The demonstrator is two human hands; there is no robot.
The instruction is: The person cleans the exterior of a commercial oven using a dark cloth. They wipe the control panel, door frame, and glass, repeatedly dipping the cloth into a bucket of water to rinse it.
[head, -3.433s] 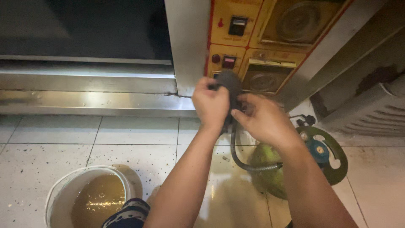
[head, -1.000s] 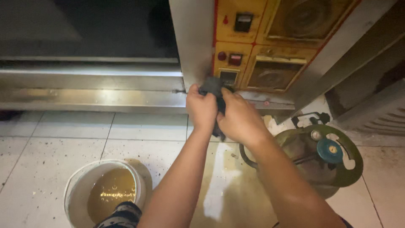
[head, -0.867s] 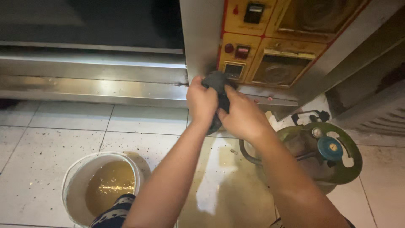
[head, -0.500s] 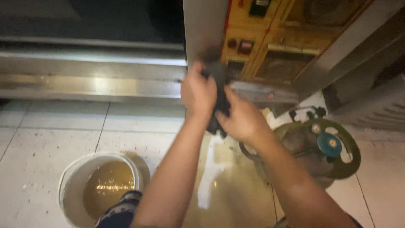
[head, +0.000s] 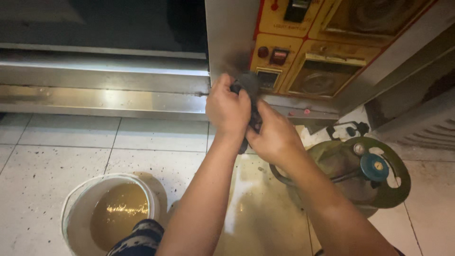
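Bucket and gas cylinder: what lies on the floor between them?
In the head view, the person's left forearm crosses above wet, glossy floor tiles between the bucket and the gas cylinder.

- L hand (head: 227, 109) + R hand (head: 271, 137) both clamp a dark cloth (head: 250, 87), wadded between them, at 12 o'clock from pic centre.
- Cloth sits at lower corner of steel oven front (head: 230, 42), next to yellow control panel (head: 303, 52).
- White bucket (head: 76, 223) w/ brownish water, 7 o'clock, on tiled floor (head: 57, 156).
- Green gas cylinder (head: 379, 189) w/ blue valve, 4 o'clock, near R forearm.
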